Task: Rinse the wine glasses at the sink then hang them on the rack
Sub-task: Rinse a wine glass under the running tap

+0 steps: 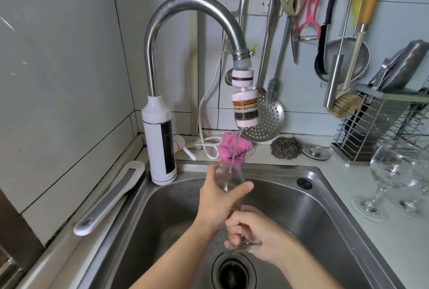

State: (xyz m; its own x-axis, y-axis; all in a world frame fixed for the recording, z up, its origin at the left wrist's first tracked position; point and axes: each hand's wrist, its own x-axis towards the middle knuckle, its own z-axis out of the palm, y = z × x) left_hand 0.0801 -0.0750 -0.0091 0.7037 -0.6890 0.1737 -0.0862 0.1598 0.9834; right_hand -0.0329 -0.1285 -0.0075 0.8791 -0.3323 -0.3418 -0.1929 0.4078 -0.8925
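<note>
I hold a clear wine glass [228, 177] upright over the steel sink [325, 209]. My left hand [218, 198] grips its bowl, thumb across the front. My right hand [253, 230] pinches the stem just above the foot. A thin stream of water runs from the tap's pink filter head [245, 109] into the open mouth of the glass. Two more wine glasses [392, 172] stand upright on the counter at the right, one partly cut off by the frame edge.
The curved faucet [185, 8] rises at the back left. A pink cloth [234, 148], a steel scourer [286, 147] and a sink plug [316, 151] lie behind the basin. A wire dish rack [380, 124] and hanging utensils fill the right wall. The drain [233, 273] sits below my hands.
</note>
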